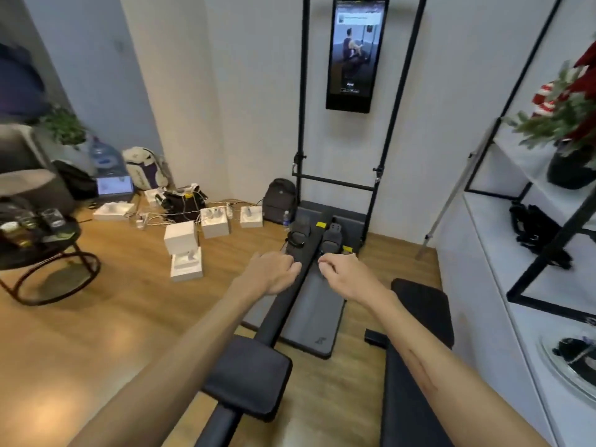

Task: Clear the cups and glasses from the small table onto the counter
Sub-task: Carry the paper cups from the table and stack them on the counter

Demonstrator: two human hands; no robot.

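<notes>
Glasses far left of both empty hands

Left hand [274,272] is nearer the small table [48,250] and glasses [53,217]; right hand [346,275] hangs loosely curled too (nothing held).

Small home-gym or fitness showroom room, black floor rowing machine with padded seat [246,379] on wood-look flooring, tall wall-mounted black screen [356,53] showing a workout video, open white cardboard product boxes [180,237] with charging cables along wall, white display shelving [503,227] at right
</notes>
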